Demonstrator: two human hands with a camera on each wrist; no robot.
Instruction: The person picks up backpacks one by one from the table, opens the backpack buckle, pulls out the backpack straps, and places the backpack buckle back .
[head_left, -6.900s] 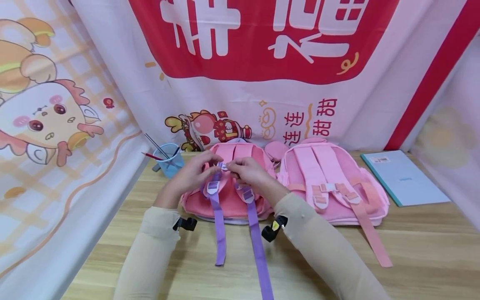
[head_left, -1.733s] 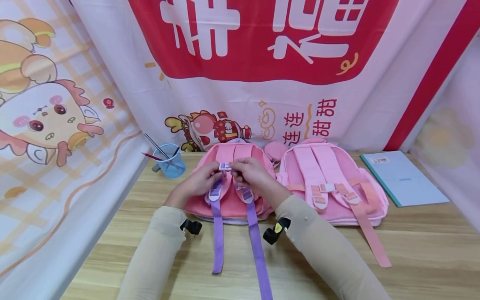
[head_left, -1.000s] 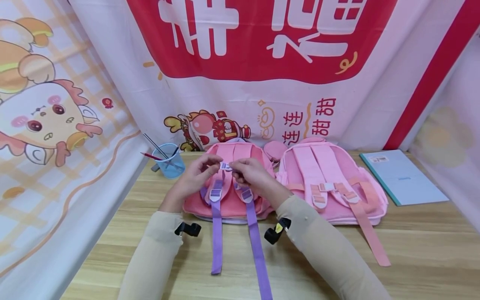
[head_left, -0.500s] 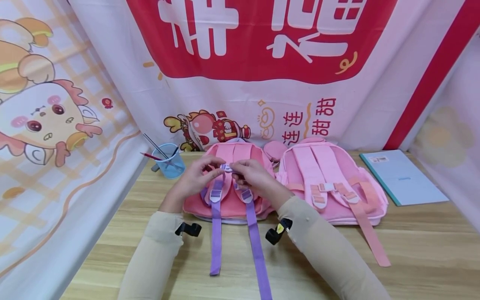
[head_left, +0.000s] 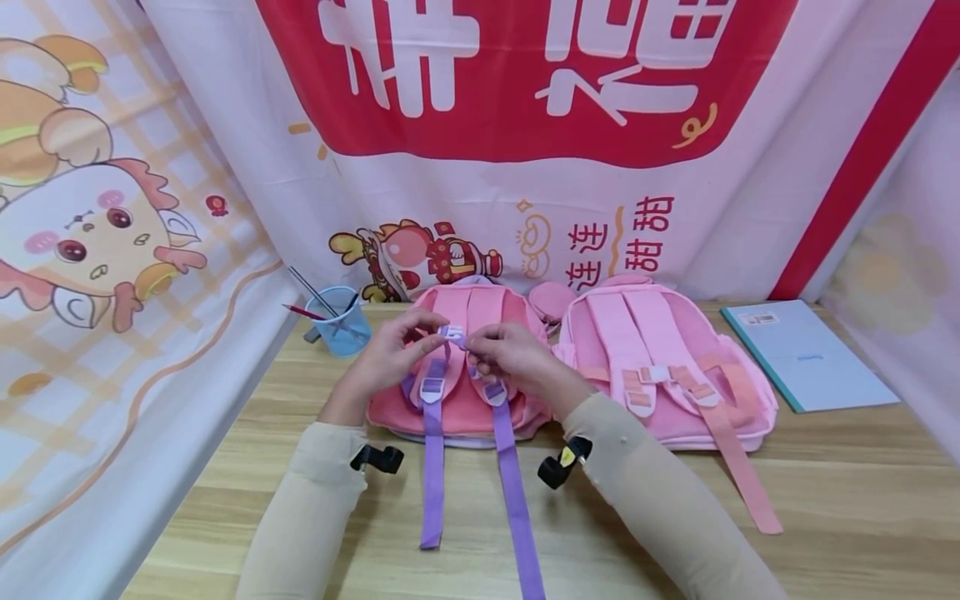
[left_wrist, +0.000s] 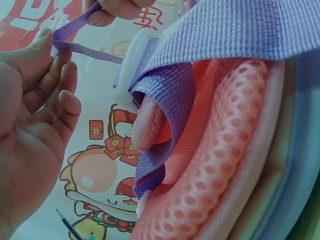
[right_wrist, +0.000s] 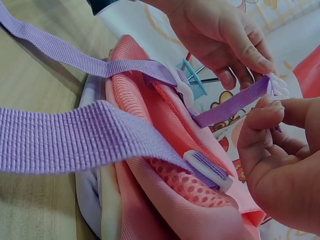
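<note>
A pink backpack (head_left: 397,412) with purple straps lies with its shoulder straps up. Above it, my left hand (head_left: 393,354) pinches the small white plastic buckle (head_left: 452,332) of the chest strap between thumb and fingers. From the other side, my right hand (head_left: 513,358) pinches the purple webbing at the buckle, thumb against index finger. In the right wrist view the purple chest strap (right_wrist: 232,107) runs from the shoulder strap up to the white buckle (right_wrist: 280,86). Fingertips partly hide the buckle. Two long purple strap tails (head_left: 517,508) hang toward me on the table.
To the right lies a second pink backpack (head_left: 581,408) with its white chest buckle (head_left: 655,374) and a peach strap tail. Farther right is a light blue notebook (head_left: 813,358). A blue mesh pen cup (head_left: 348,333) stands at left; a printed cloth (head_left: 480,187) hangs behind.
The left hand moved from below the buckle to its left side. Over the last half second the right hand shifted slightly right, and purple webbing now shows between its fingertips and the buckle.
</note>
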